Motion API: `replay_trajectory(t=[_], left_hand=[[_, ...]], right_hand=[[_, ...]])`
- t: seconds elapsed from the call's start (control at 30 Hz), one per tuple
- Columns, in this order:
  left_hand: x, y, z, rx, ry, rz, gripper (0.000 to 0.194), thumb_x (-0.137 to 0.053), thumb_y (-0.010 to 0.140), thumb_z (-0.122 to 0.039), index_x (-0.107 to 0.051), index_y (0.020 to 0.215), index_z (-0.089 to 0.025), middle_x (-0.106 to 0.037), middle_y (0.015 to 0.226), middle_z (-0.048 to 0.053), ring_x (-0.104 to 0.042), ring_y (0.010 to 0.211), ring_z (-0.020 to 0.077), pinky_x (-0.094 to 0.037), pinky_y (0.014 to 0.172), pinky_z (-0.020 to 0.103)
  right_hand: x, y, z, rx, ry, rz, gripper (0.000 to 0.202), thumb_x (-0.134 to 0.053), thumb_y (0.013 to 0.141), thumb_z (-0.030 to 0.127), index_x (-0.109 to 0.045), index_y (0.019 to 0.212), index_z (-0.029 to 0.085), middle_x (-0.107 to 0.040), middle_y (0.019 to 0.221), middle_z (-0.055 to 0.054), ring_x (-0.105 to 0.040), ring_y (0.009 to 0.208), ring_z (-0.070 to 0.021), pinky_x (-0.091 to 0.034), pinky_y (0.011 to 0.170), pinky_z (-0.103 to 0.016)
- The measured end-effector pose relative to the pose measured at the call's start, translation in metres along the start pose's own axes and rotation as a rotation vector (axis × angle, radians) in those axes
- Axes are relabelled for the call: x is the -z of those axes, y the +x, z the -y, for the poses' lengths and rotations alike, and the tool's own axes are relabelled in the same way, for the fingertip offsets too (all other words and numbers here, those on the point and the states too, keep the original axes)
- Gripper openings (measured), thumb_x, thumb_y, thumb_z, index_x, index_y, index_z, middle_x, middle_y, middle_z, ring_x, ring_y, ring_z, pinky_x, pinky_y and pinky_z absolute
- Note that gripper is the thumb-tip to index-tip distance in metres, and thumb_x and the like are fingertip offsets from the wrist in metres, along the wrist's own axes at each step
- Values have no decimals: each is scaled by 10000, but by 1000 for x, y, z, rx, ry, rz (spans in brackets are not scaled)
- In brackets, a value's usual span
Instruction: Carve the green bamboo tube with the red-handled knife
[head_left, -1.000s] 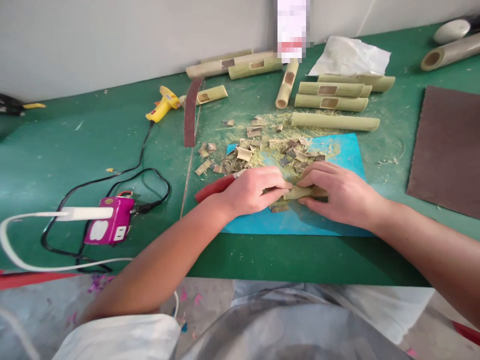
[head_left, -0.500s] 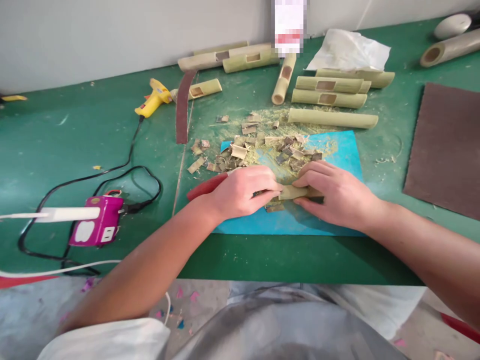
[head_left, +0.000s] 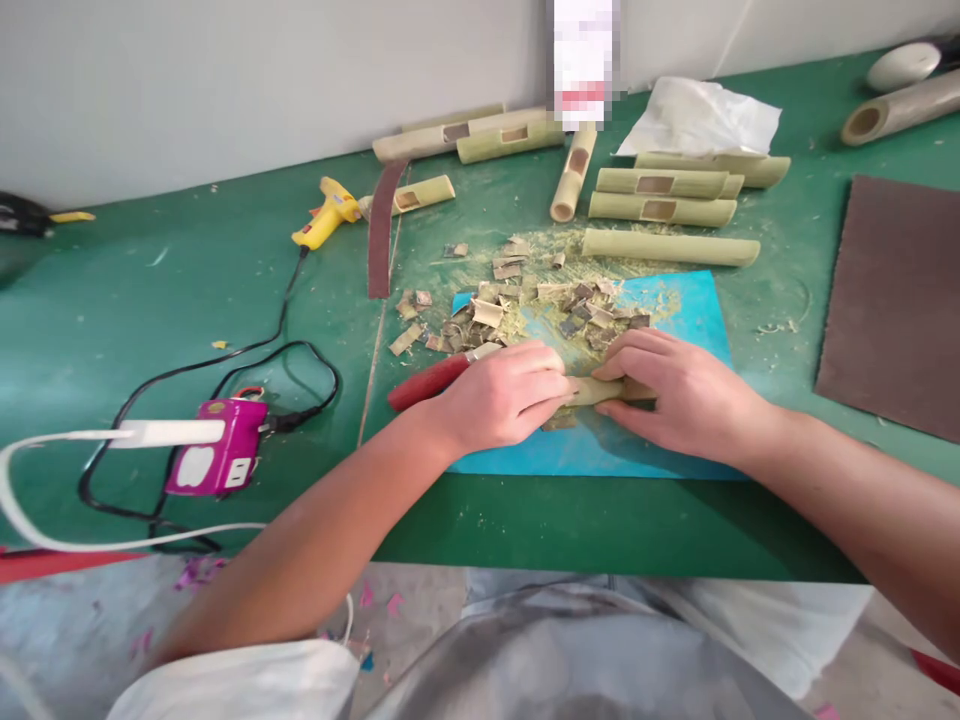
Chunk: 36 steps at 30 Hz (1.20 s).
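A short bamboo tube (head_left: 598, 391) lies crosswise low over the blue sheet (head_left: 525, 461). My right hand (head_left: 667, 385) wraps round its right part, thumb on the near side and fingers on the far side. At the tube's left end my left hand (head_left: 510, 392) is closed, fingertips pinched against it; whether something small is also between them is hidden. Beside my left wrist lies a tool with a red handle (head_left: 431, 382), its metal part partly covered by the hand. Bamboo chips (head_left: 487, 313) and pale dust are piled just beyond both hands.
Several bamboo tubes (head_left: 671, 247), some with cut windows, lie toward the wall. A yellow glue gun (head_left: 328, 215) and a brown strip (head_left: 384, 230) are at left, with a purple power adapter (head_left: 217, 447) and cords. A dark brown sheet (head_left: 900, 310) lies at right.
The whole view has shifted slightly, so things appear a little further right and lower. My left fingers cover more of the tube's left end; both hands stay on it.
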<state>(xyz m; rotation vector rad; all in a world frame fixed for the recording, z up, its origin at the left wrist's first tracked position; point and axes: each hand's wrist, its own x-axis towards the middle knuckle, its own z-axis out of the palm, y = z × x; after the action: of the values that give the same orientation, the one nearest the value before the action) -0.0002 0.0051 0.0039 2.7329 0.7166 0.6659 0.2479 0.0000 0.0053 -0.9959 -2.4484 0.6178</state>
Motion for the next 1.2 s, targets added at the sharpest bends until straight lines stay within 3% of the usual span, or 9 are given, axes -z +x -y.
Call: replay_trajectory(t=[0.17, 0.67, 0.9, 1.03, 1.2], left_hand=[[1, -1, -1, -119, 236, 4, 249, -478, 1003, -150, -678, 856, -170, -660, 836, 62, -539, 727, 165, -461, 685, 298], [-3, -2, 2, -71, 133, -30, 229, -500, 999, -196, -674, 849, -200, -649, 858, 58, -563, 763, 171, -474, 694, 309], [-7, -1, 9, -111, 132, -50, 205, -517, 991, -185, -668, 854, -189, -663, 872, 68, -579, 788, 175, -482, 716, 300], [-5, -3, 9, -94, 102, -67, 171, -519, 994, -176, -676, 924, -179, -668, 880, 67, -589, 796, 167, -496, 743, 291], [-7, 0, 8, -100, 147, -52, 193, -525, 989, -189, -679, 875, -175, -662, 862, 72, -579, 770, 172, -484, 701, 296]], right_hand=[[0, 0, 0, 12, -14, 3, 96, -634, 859, 268, -635, 922, 195, -672, 934, -91, -614, 878, -245, -511, 768, -379], [4, 2, -2, -25, 14, 5, 100, -667, 851, 267, -652, 918, 193, -661, 891, -66, -609, 841, -217, -493, 733, -343], [5, 3, -5, 2, 28, -3, 107, -651, 865, 266, -671, 918, 175, -652, 861, -63, -611, 813, -214, -493, 715, -339], [6, 4, -5, -12, 26, 20, 109, -670, 854, 265, -670, 929, 185, -664, 890, -62, -623, 844, -217, -495, 737, -337], [3, 4, -3, 28, -60, -36, 149, -679, 832, 220, -667, 970, 164, -679, 888, -67, -620, 804, -209, -496, 709, -324]])
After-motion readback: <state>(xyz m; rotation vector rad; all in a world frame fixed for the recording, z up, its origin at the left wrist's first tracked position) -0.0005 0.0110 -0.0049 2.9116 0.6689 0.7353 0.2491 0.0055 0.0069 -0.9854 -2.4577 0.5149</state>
